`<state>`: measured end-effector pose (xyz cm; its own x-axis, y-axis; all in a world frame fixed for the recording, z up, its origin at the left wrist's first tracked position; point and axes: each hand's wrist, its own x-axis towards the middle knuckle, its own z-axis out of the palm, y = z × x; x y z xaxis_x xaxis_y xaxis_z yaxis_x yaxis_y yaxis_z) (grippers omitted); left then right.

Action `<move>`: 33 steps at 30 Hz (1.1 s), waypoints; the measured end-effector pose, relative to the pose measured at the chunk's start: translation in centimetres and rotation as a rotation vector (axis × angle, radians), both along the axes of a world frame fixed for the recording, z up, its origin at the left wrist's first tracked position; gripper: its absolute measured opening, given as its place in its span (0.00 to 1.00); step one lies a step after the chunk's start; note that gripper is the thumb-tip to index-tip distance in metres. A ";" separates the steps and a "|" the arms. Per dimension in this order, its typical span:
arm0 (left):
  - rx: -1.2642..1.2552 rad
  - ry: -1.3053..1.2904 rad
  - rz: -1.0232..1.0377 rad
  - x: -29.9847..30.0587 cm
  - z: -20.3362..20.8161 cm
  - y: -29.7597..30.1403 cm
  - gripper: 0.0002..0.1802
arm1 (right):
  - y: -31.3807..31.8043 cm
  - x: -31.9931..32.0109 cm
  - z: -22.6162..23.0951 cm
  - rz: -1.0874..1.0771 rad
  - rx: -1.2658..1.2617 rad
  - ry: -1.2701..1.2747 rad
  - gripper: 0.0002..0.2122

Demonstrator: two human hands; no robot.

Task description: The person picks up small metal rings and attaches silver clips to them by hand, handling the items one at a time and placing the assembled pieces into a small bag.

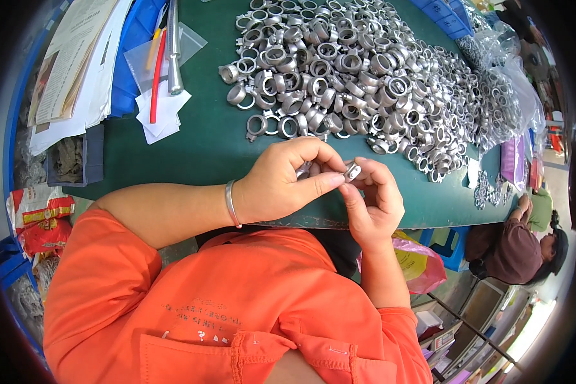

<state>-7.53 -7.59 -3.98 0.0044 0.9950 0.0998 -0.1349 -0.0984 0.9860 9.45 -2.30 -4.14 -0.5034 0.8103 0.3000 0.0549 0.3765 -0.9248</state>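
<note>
Both of my hands meet over the near edge of the green table. My left hand, with a silver bangle at its wrist, is closed, thumb and forefinger pinching a small grey metal ring fitting. Two oval openings show on the fitting's end. Fingertips of my right hand close on the same piece from the other side. Another metal ring shows partly inside my curled left fingers; the rest of it is hidden. Beyond my hands lies a large heap of similar metal ring fittings.
A red pen and a metal tool lie at the left by papers and a blue bin. Clear plastic bags stand at the far right. Another person sits farther along the table.
</note>
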 end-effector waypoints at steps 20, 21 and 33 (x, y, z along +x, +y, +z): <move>-0.469 -0.325 -0.275 -0.5 0.3 0.7 0.08 | 3.9 -3.4 -0.8 -0.111 0.554 -0.425 0.06; -0.439 -0.274 -0.242 -0.5 0.3 0.6 0.08 | 3.8 -3.3 -0.7 -0.109 0.559 -0.423 0.06; -0.097 -0.156 0.010 -0.2 0.1 0.3 0.09 | 1.7 -1.3 0.7 -0.005 0.493 -0.165 0.07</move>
<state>-7.71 -7.29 -3.84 -0.0133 0.9999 0.0023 -0.2865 -0.0060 0.9581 8.16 -0.60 -3.47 -0.5728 0.5955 0.5634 0.1883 0.7645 -0.6166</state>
